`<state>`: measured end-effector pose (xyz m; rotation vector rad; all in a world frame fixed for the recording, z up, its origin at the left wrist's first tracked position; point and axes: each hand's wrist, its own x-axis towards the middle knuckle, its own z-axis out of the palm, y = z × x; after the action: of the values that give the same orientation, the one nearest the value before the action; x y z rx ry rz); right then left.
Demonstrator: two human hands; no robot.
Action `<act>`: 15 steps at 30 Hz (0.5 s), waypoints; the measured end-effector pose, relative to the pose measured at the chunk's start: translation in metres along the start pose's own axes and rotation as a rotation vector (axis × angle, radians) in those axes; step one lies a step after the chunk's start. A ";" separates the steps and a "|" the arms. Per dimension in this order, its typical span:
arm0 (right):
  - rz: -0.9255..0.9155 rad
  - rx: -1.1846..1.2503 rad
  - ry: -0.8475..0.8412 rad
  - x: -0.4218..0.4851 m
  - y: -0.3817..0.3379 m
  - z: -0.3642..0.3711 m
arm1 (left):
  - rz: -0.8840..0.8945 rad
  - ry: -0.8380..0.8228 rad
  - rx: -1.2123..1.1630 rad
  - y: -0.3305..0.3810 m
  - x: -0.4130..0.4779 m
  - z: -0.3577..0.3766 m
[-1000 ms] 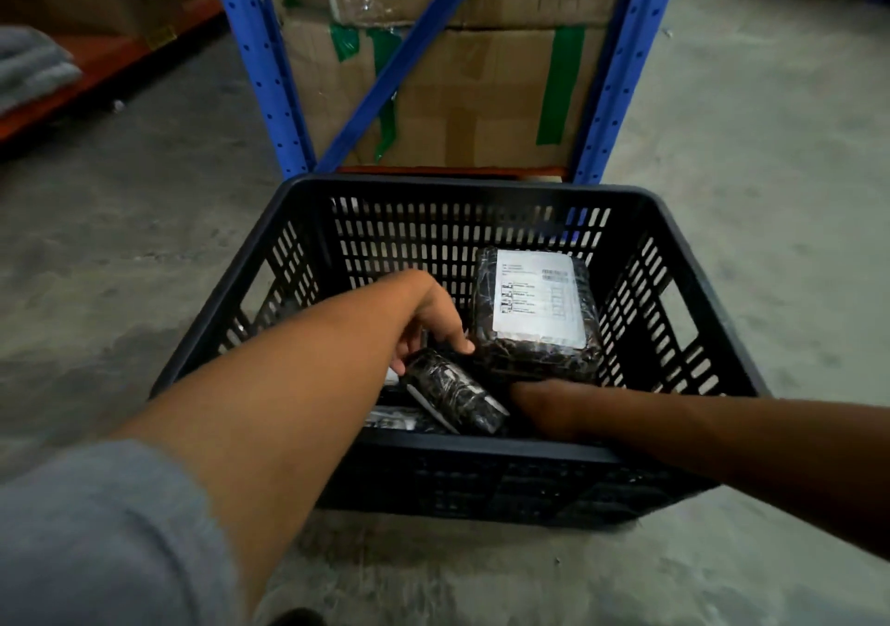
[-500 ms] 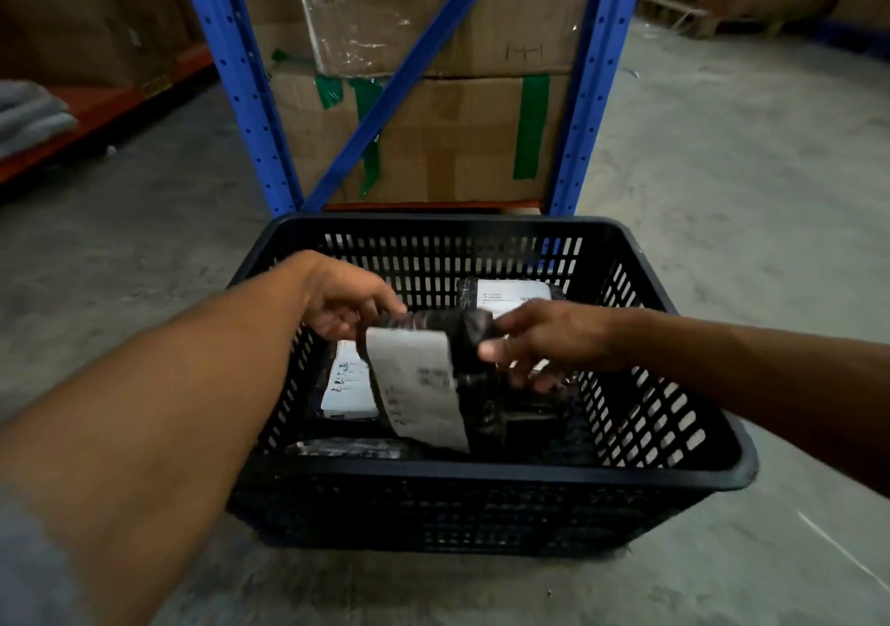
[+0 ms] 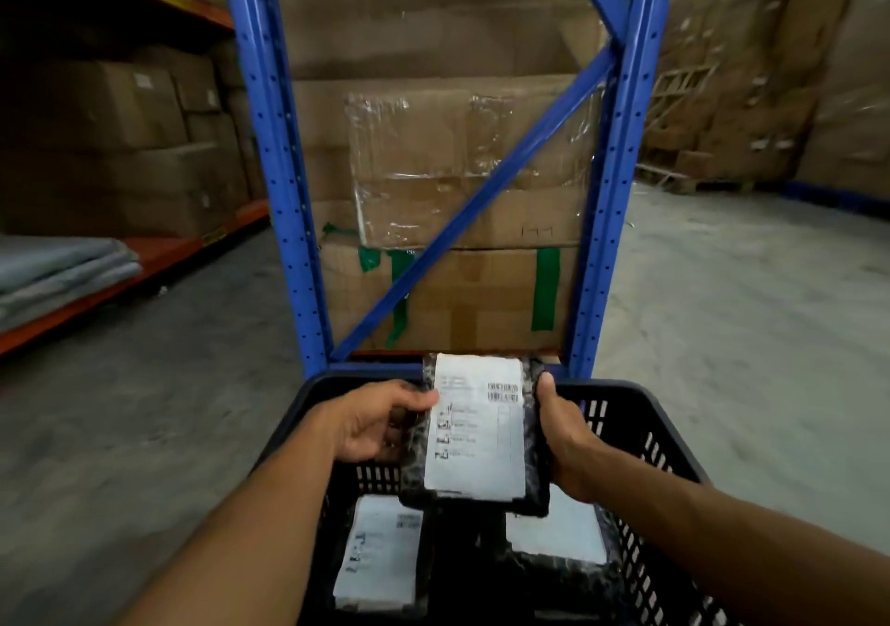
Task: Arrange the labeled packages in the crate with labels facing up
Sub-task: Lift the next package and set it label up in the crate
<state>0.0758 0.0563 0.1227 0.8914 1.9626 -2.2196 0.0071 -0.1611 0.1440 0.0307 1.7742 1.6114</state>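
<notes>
A black-wrapped package (image 3: 477, 432) with a white label facing up is held above the black slatted crate (image 3: 640, 437). My left hand (image 3: 371, 420) grips its left edge and my right hand (image 3: 566, 437) grips its right edge. Two more labeled packages lie inside the crate with their labels up: one at the left (image 3: 378, 553) and one at the right (image 3: 561, 534), partly hidden under the held package.
A blue steel rack (image 3: 284, 192) with stacked cardboard boxes (image 3: 443, 167) stands just behind the crate. Orange shelving (image 3: 144, 259) with boxes and folded grey material (image 3: 58, 269) runs along the left. Grey concrete floor (image 3: 746, 312) lies all around; wrapped pallets stand far right.
Both hands have lifted the package out of the crate and turned it so its label lies flat and faces up. The view has tilted upward toward the rack.
</notes>
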 end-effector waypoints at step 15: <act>0.018 -0.454 -0.161 -0.009 0.046 0.083 | -0.232 0.205 0.212 -0.042 -0.016 -0.042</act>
<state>0.0697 -0.0317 0.0883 0.6425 2.2262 -1.6622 0.0161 -0.2136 0.1134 -0.2407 2.0171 1.2949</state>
